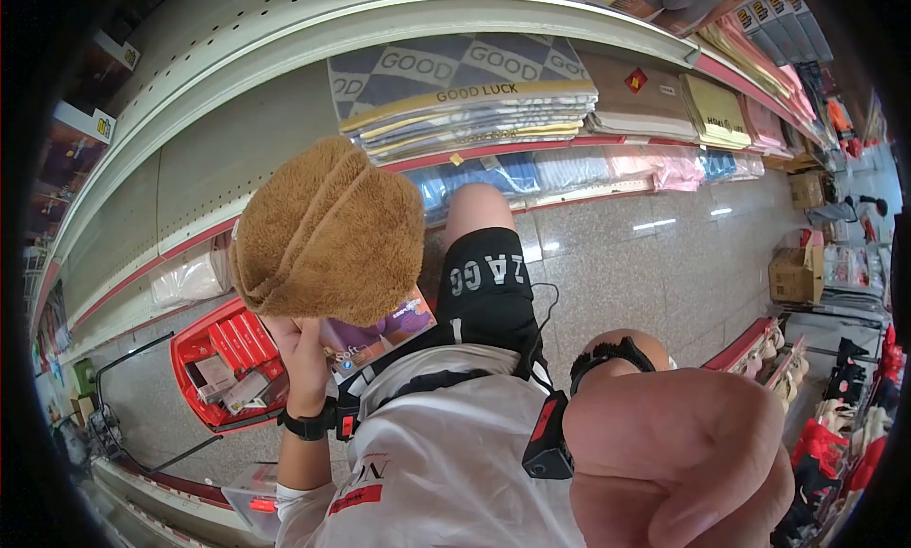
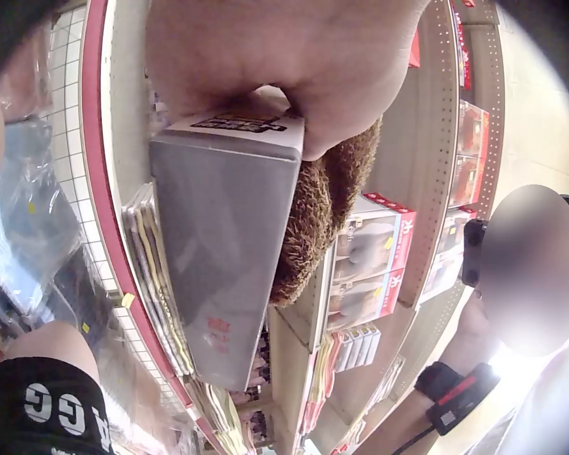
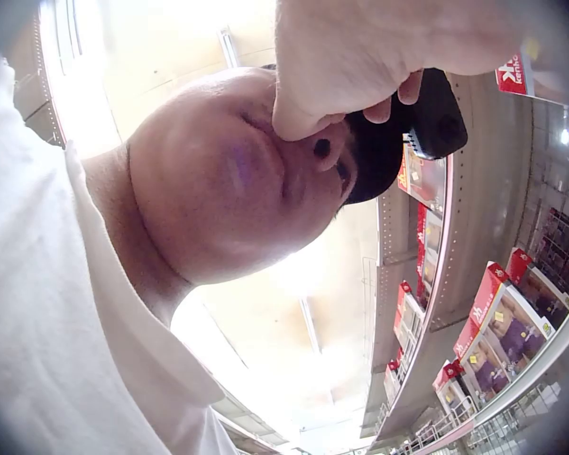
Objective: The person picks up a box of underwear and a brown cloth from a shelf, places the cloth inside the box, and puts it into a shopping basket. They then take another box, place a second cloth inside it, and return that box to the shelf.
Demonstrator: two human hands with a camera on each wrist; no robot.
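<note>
My left hand point(image 1: 302, 353) grips a flat box point(image 1: 394, 328) with a purple printed face. Its plain grey side point(image 2: 223, 246) fills the middle of the left wrist view. A brown plush cloth piece point(image 1: 327, 230), folded and rounded with a seam across it, sits above the same hand. In the left wrist view the brown pile point(image 2: 332, 213) shows behind the box, against the fingers. My right hand point(image 1: 678, 444) is raised close to the head camera, fingers curled, with nothing seen in it. In the right wrist view its thumb overlaps the face.
Packs of checked towels point(image 1: 465, 83) lie stacked on the shelf in front, with bagged textiles point(image 1: 569, 168) below. A red basket point(image 1: 204, 410) holding several boxes stands at the left. Cartons point(image 1: 795, 275) and a rack of goods point(image 1: 759, 368) are at the right.
</note>
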